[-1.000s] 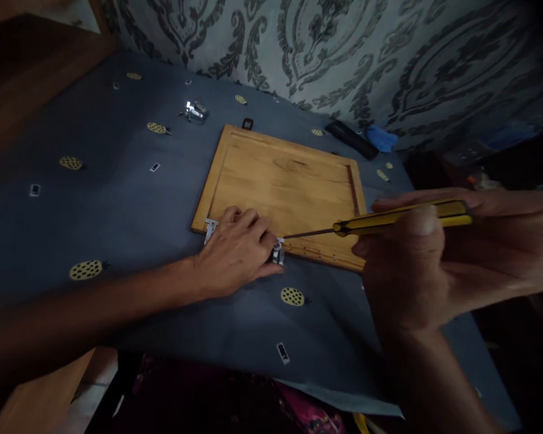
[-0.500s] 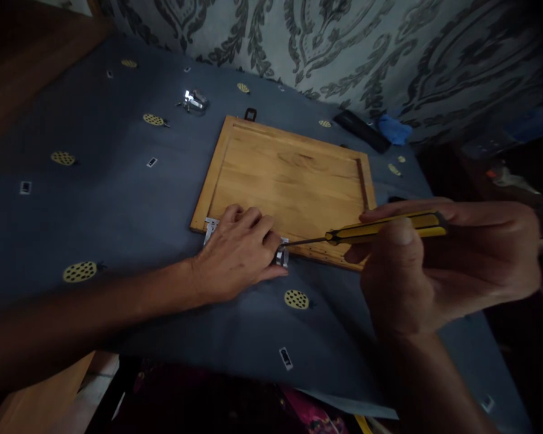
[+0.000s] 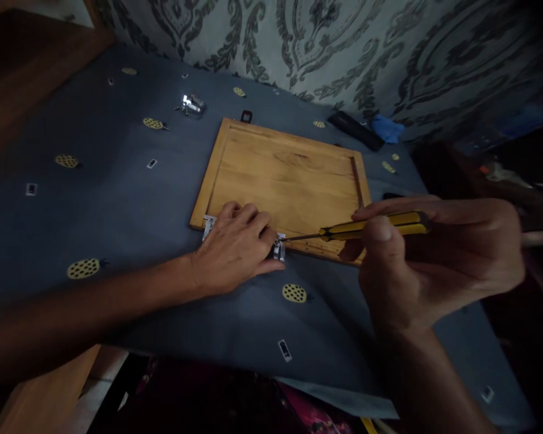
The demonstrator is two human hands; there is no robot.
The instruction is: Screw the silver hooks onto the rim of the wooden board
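A framed wooden panel [image 3: 294, 175] lies flat on the cloth-covered table. My left hand [image 3: 235, 250] is closed over its near edge, fingers curled, gripping a shiny metal fitting [image 3: 279, 250] that looks like a hinge. Most of that fitting is hidden under the palm and fingers. Another metal piece [image 3: 209, 225] shows left of the hand, at the panel's near-left corner. In my right hand [image 3: 438, 259] is a screwdriver [image 3: 371, 227] with a yellow and black handle. Its shaft points left, and its tip meets the fitting beside my left fingers.
A loose shiny metal fitting [image 3: 192, 105] lies beyond the panel at the far left. A small dark brown loop [image 3: 247, 116] sits at the panel's far edge. Toward the wall are a black elongated object [image 3: 356, 130] and a blue crumpled cloth [image 3: 388, 128]. The patterned wall covering [image 3: 289, 42] borders the table.
The view has shifted slightly. Both hands keep their holds, and the screwdriver stays at the fitting with nearly the same tilt.
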